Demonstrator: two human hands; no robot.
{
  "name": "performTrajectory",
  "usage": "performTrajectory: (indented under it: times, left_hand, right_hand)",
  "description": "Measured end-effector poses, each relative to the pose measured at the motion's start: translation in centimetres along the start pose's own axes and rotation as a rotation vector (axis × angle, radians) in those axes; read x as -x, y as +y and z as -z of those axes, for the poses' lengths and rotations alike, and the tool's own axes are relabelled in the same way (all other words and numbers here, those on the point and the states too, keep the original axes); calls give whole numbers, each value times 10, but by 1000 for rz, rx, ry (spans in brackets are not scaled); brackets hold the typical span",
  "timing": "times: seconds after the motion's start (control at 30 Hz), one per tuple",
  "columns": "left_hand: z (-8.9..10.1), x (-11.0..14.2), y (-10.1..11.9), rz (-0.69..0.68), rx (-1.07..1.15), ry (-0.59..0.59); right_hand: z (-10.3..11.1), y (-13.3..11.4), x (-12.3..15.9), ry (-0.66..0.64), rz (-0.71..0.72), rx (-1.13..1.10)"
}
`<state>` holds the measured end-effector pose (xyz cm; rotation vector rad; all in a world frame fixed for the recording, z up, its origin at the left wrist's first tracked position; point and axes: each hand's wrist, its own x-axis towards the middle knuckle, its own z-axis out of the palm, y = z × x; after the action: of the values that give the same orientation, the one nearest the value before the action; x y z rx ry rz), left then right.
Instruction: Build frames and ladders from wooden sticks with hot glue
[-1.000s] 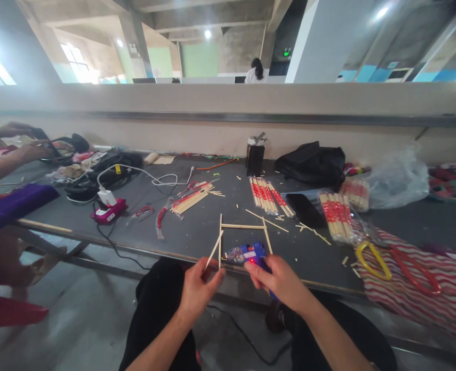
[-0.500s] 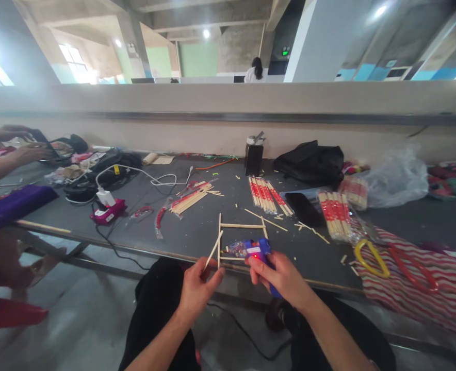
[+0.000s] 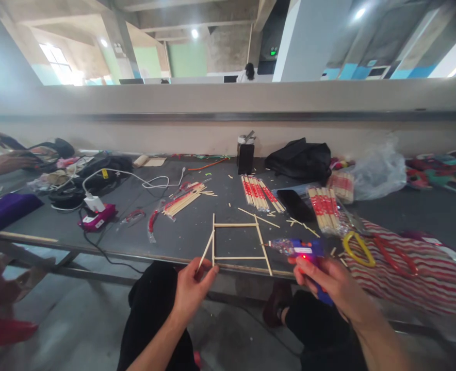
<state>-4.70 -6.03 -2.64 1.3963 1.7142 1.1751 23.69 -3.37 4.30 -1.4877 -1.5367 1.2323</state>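
Observation:
A square frame of thin wooden sticks [image 3: 239, 241] lies at the near edge of the dark table [image 3: 197, 226]. My left hand [image 3: 191, 286] pinches a loose wooden stick [image 3: 206, 250] that leans against the frame's near left corner. My right hand [image 3: 334, 283] grips a blue glue gun [image 3: 303, 248] with a red light, its nozzle pointing left, just right of the frame.
Bundles of red-wrapped chopsticks [image 3: 256, 192] and more [image 3: 323, 208] lie behind the frame, with a black phone [image 3: 295, 204], yellow-handled scissors [image 3: 357, 248], a striped bag [image 3: 413, 273], a black bag [image 3: 301, 159] and a pink power strip [image 3: 95, 218]. Another person's hands [image 3: 3, 162] work at far left.
My right hand has carried the glue gun away from the frame's near edge to the right. The left hand still holds its stick at the frame's corner.

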Motion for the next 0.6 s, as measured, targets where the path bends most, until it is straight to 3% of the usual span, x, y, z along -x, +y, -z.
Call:
performTrajectory:
  times: [0.23,0.6]
  left_hand:
    - [0,-1,-6,-3,-13,-6]
    - [2,-1,-2,10,-35,-8]
  right_hand:
    - [8,15,6,-8,-44,78]
    - [12,12,9,-32,-18,175]
